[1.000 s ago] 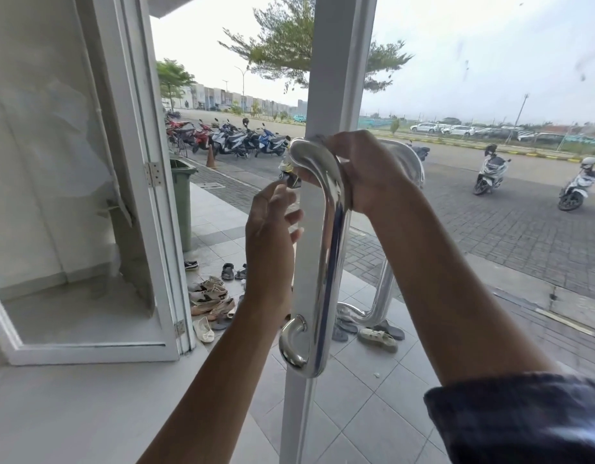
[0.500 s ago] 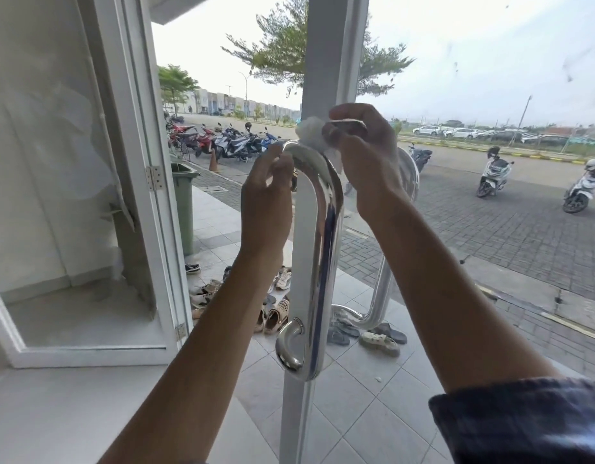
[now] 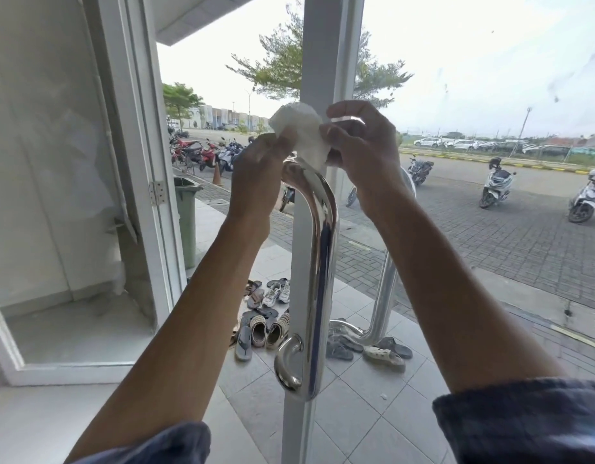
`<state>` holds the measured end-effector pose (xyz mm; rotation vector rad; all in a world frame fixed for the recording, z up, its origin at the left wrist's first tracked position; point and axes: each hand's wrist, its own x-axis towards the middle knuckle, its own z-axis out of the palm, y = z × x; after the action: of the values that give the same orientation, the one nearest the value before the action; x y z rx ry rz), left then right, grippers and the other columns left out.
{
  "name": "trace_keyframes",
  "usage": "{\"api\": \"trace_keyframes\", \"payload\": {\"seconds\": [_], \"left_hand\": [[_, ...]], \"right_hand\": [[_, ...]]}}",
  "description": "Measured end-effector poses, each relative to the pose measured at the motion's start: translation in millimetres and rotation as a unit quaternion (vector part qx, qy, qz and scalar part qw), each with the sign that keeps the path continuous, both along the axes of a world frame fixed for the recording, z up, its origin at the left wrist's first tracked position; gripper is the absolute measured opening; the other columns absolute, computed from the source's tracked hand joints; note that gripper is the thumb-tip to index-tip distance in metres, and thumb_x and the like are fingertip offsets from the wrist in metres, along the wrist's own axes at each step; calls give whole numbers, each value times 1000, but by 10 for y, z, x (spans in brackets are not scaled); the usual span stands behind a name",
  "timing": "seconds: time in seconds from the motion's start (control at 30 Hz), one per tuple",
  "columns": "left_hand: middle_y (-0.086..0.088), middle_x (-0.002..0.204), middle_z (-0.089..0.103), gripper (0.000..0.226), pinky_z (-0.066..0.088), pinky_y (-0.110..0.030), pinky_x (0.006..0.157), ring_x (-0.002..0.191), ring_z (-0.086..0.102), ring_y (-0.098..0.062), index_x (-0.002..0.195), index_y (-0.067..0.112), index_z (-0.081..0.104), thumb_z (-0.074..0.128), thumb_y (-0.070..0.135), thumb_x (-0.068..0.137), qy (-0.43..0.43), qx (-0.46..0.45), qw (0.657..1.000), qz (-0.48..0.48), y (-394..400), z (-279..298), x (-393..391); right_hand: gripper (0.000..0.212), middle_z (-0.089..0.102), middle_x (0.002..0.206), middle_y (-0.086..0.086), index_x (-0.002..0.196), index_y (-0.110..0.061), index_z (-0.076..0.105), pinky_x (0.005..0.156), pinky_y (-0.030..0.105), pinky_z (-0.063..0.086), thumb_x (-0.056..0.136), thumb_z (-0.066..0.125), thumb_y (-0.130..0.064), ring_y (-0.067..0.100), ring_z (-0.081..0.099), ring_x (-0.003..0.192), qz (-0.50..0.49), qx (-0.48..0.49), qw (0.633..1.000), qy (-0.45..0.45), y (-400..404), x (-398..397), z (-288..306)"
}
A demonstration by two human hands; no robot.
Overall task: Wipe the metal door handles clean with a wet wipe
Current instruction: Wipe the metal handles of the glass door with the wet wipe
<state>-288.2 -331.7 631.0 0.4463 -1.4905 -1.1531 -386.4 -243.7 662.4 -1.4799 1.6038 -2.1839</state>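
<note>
A polished metal door handle (image 3: pixel 319 262) runs down the white frame of a glass door (image 3: pixel 490 262) in front of me. A second, matching handle (image 3: pixel 384 289) shows through the glass on the outer side. A crumpled white wet wipe (image 3: pixel 301 132) sits just above the near handle's top bend. My left hand (image 3: pixel 256 175) pinches its left side and my right hand (image 3: pixel 359 152) pinches its right side. The wipe's lower edge touches the top of the handle.
The door stands open onto a tiled porch with several shoes and sandals (image 3: pixel 266 316) on the floor. A green bin (image 3: pixel 187 219) stands by the white hinged frame (image 3: pixel 145 162) at left. Parked motorbikes (image 3: pixel 497 187) line a paved street beyond.
Both hands rose from around the handle's top to just above it. The left hand came up and took the wipe's other side, and the wipe is now spread between both hands.
</note>
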Motion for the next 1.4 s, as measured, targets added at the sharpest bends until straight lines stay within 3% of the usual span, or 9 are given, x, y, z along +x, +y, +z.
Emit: {"api": "trace_keyframes", "payload": {"seconds": [0.37, 0.5, 0.63, 0.7, 0.87, 0.93, 1.0, 1.23, 1.4], "left_hand": [[1, 93, 71, 20, 47, -29, 76, 85, 62, -12, 82, 27, 63, 65, 45, 91, 54, 30, 998, 32, -39, 22, -19], [2, 86, 71, 15, 51, -36, 81, 83, 63, -13, 85, 23, 68, 67, 36, 92, 66, 95, 993, 0, -99, 43, -30], [4, 98, 71, 24, 53, -39, 84, 94, 65, -16, 113, 25, 67, 60, 13, 93, 75, 137, 987, -43, -171, 68, -35], [2, 114, 70, 31, 52, -33, 76, 102, 64, -17, 110, 35, 68, 55, 11, 94, 71, 133, 988, -40, -181, 85, -38], [-3, 96, 67, 30, 51, -34, 74, 96, 60, -21, 86, 23, 66, 40, 18, 99, 55, 127, 990, -24, -141, 96, -25], [-2, 98, 63, 24, 51, -36, 81, 96, 60, -20, 92, 19, 60, 44, 35, 99, 38, 103, 993, -34, -151, 96, -6], [-4, 105, 66, 43, 52, -29, 72, 92, 65, -18, 110, 12, 61, 59, 51, 91, -34, 49, 998, -13, -172, 86, 27], [-14, 104, 73, 31, 59, -36, 72, 78, 67, -20, 116, 5, 68, 68, 25, 92, -45, -36, 996, 71, -268, -4, 71], [-7, 111, 73, 37, 50, -19, 62, 76, 62, -8, 123, 13, 68, 61, 37, 96, -40, -79, 994, 56, -318, 14, 54]], "right_hand": [[23, 61, 66, 2, 111, -10, 67, 62, 28, 54, 96, 52, 0, 7, 57, 54, -58, 41, 997, 12, -46, -101, -71], [28, 60, 65, 2, 108, -10, 70, 59, 28, 53, 96, 47, 2, 8, 55, 52, -47, 31, 998, 12, -65, -70, -104], [34, 62, 65, -3, 100, -12, 72, 55, 22, 54, 95, 42, 4, 3, 56, 48, -36, 27, 999, -2, -89, -39, -114], [36, 64, 68, -4, 100, -10, 72, 55, 23, 54, 95, 40, 6, 5, 57, 49, -35, 20, 999, -2, -105, -27, -119], [38, 66, 80, -2, 104, -6, 71, 59, 25, 56, 97, 36, 7, 10, 63, 55, -36, 0, 999, -7, -142, -16, -117], [38, 66, 79, -2, 103, -5, 71, 61, 28, 57, 97, 35, 7, 13, 65, 57, -43, -13, 999, -9, -151, -7, -118], [37, 66, 77, 0, 101, -5, 70, 61, 30, 59, 97, 36, 7, 14, 66, 58, -60, -28, 998, -5, -162, -1, -122], [34, 69, 100, 15, 98, -7, 69, 54, 22, 54, 98, 38, 7, 13, 68, 57, -106, -53, 993, 19, -177, 11, -105], [28, 65, 82, 7, 121, -14, 61, 61, 40, 55, 100, 44, -9, 16, 61, 59, -135, 10, 988, 69, -161, 19, -108]]}}
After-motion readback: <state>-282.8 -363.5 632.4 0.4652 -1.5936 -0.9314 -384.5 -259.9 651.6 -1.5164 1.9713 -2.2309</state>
